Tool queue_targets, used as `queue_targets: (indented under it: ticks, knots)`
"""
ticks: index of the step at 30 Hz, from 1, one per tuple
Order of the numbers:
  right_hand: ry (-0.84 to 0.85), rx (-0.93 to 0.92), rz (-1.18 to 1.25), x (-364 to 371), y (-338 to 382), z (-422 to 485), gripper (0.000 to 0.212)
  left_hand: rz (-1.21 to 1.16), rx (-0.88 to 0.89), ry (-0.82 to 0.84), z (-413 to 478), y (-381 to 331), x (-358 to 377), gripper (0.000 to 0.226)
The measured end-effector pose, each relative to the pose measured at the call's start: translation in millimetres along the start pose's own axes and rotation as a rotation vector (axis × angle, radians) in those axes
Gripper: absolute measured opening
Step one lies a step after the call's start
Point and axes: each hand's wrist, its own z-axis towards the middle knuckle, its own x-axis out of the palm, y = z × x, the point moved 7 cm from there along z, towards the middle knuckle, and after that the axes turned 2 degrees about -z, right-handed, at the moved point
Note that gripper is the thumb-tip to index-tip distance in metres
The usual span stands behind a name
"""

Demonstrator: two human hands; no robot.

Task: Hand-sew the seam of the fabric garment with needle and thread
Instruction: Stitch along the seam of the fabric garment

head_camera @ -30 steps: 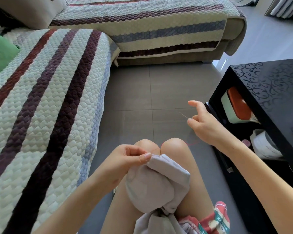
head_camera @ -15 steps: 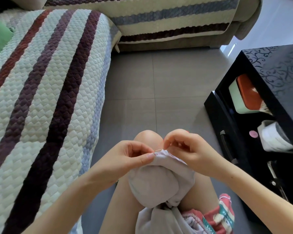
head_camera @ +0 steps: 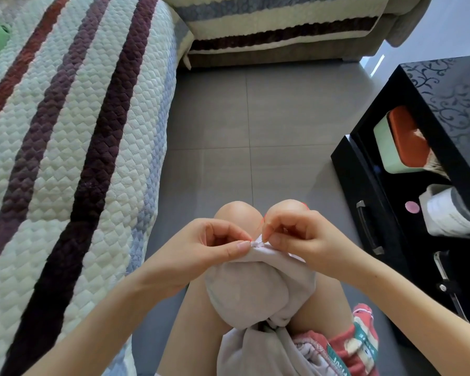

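pinching the seam edge of the grey garment [head_camera: 244, 289], draped over 2 bare knees [head_camera: 236, 215], in the left grip [head_camera: 201, 248] and the needle [head_camera: 259, 242] in the right grip [head_camera: 301, 237] just beside it.

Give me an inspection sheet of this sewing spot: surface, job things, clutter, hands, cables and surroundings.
Surface: knees, under the garment.
Job's things: grey garment; needle at its top edge; red thread above it.
Clutter: green and orange box, white roll on the black table's shelf.
Hands: left hand pinches the garment's edge; right hand pinches the needle.
Cables: nothing seen.
Surroundings: striped sofa, grey tiled floor.
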Motion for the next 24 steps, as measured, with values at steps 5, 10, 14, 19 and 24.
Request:
queue_targets:
  ticks: [5,10,14,19,24]
  knots:
    - [0.088,0.161,0.288,7.7,-11.2,-4.3,0.010,-0.006,-0.002,0.023,-0.6,-0.8,2.5,0.010]
    - [0.095,0.213,0.403,10.8,-10.9,-5.2,0.014,-0.029,0.010,0.048,-1.3,-4.8,6.8,0.014]
    - [0.099,0.238,0.460,12.7,-8.5,-5.7,0.015,-0.043,0.013,0.048,-1.2,-6.9,8.9,0.014]
    - [0.121,0.211,0.463,14.0,-0.6,-6.6,0.010,-0.042,0.012,0.026,0.5,-5.8,10.4,0.012]
    - [0.128,0.182,0.461,11.6,2.0,-6.8,0.007,-0.096,0.026,-0.003,2.2,-6.9,11.1,0.015]
